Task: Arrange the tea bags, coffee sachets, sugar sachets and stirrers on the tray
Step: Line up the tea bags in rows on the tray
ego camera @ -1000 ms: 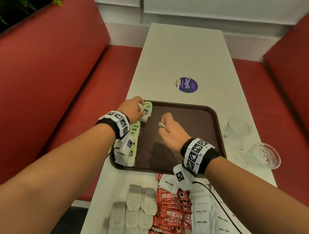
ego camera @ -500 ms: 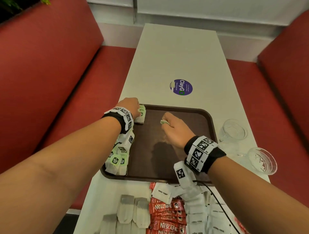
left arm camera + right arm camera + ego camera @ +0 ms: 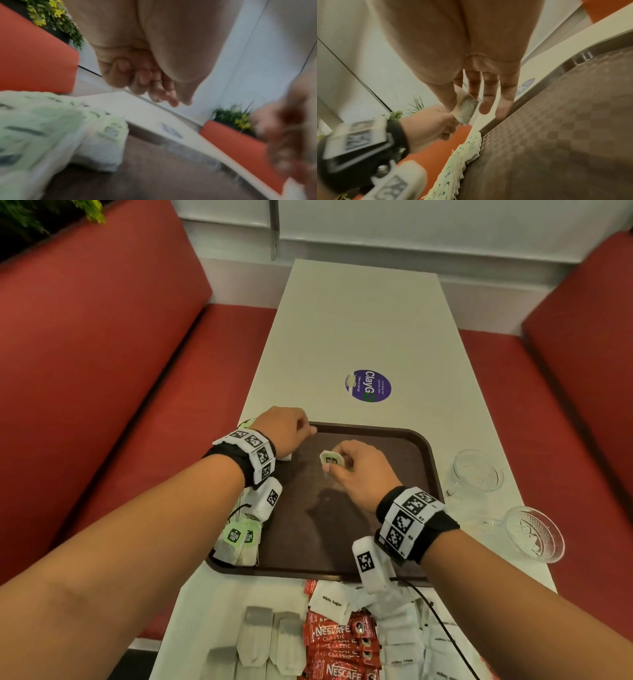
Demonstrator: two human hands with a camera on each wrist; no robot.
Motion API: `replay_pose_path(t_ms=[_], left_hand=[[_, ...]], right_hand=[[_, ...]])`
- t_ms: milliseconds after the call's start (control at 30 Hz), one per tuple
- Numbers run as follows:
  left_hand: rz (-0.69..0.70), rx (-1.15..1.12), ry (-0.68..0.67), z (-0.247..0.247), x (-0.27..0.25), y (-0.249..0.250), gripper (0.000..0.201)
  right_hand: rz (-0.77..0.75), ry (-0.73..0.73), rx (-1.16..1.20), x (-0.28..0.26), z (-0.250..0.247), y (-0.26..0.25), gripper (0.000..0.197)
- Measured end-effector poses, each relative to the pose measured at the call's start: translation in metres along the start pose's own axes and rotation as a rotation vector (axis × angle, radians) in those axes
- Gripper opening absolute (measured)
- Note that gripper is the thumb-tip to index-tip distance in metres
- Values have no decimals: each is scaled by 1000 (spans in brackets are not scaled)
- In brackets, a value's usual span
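A brown tray (image 3: 359, 570) lies on the white table. A row of green-tagged tea bags (image 3: 239, 539) (image 3: 464, 152) runs along its left edge. My left hand (image 3: 291, 429) hovers over the tray's far-left corner with its fingers (image 3: 137, 81) curled and nothing seen in them. A tea bag (image 3: 102, 142) lies just below it. My right hand (image 3: 342, 463) is over the tray's far middle and pinches a small green-labelled tea bag (image 3: 330, 458) (image 3: 464, 109) between thumb and forefinger. Near me lie plain tea bags (image 3: 260, 638), red coffee sachets (image 3: 339, 642) and white sugar sachets (image 3: 332, 601).
Two clear glass cups (image 3: 476, 470) (image 3: 534, 537) stand on the table right of the tray. A purple round sticker (image 3: 368, 386) marks the table beyond the tray. Red benches (image 3: 102, 371) flank the table on both sides. A black cable (image 3: 435, 607) trails from my right wristband.
My left hand has moved to the tray's far-left corner and no longer holds the tea bag it carried. My right hand has turned its tea bag's label upward.
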State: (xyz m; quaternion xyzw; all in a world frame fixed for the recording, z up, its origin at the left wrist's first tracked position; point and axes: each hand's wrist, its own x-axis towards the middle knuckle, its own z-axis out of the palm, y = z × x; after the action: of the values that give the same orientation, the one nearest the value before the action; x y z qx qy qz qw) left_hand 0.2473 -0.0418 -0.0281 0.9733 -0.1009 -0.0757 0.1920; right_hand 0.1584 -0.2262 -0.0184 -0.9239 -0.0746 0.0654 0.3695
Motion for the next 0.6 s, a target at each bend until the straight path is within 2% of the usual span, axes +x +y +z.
replay_pose_path(t_ms=[67, 133, 200, 333, 433, 500, 600], left_hand=[[125, -223, -4, -16, -20, 9, 31], [229, -370, -78, -28, -42, 17, 26], [335, -321, -113, -31, -57, 18, 18], [405, -191, 24, -28, -63, 12, 4], [380, -222, 26, -26, -66, 8, 1], [292, -274, 35, -25, -66, 4, 2], [122, -236, 119, -30, -56, -7, 8]], right_hand=[[24, 22, 8, 1, -1, -1, 8], [29, 25, 22, 2, -1, -2, 9], [14, 20, 41, 2, -1, -5, 10], [-10, 5, 64, 0, 5, -11, 20], [-4, 8, 73, -1, 9, -13, 13], [21, -5, 70, -3, 12, -12, 12], [72, -180, -6, -12, 17, -2, 30]])
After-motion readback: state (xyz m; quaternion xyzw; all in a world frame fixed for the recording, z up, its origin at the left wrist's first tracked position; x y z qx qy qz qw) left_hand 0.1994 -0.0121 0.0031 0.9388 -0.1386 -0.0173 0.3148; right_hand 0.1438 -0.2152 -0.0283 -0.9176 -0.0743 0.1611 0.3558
